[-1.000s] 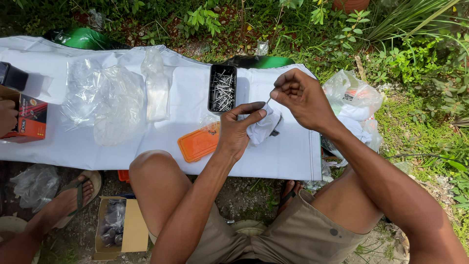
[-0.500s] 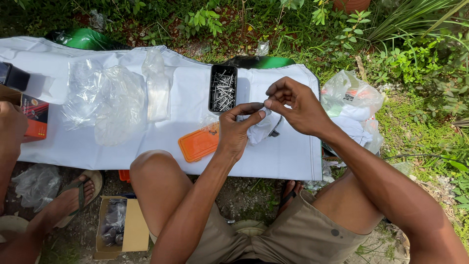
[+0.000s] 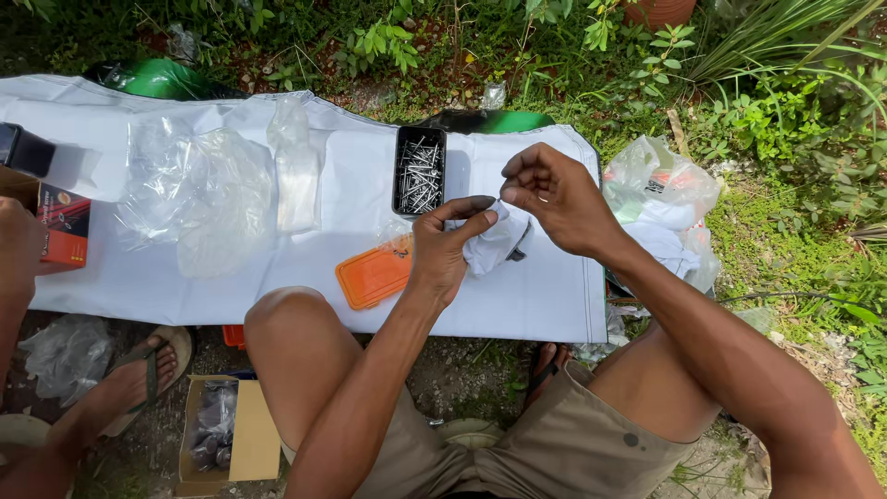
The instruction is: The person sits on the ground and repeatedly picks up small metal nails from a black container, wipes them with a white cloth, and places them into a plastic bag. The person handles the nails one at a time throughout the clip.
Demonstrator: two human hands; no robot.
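My left hand (image 3: 442, 251) grips a small white bag (image 3: 497, 242) over the white sheet (image 3: 545, 300), thumb and forefinger at its top. My right hand (image 3: 557, 197) meets it from the right, fingertips pinched on the bag's upper edge; no nail shows between them. Just behind my hands stands a black tray of metal nails (image 3: 420, 172). An orange lid (image 3: 374, 274) lies on the sheet by my left wrist.
Clear plastic bags (image 3: 208, 199) lie on the sheet's left half. Another person's hand (image 3: 17, 248) rests by an orange box (image 3: 65, 226) at the far left. A stuffed plastic bag (image 3: 667, 199) sits on the grass at right, and a cardboard box (image 3: 222, 434) on the ground.
My right hand, which held a nail up a second ago, has come down to the bag's mouth. The other person's hand at the left shifted over the orange box.
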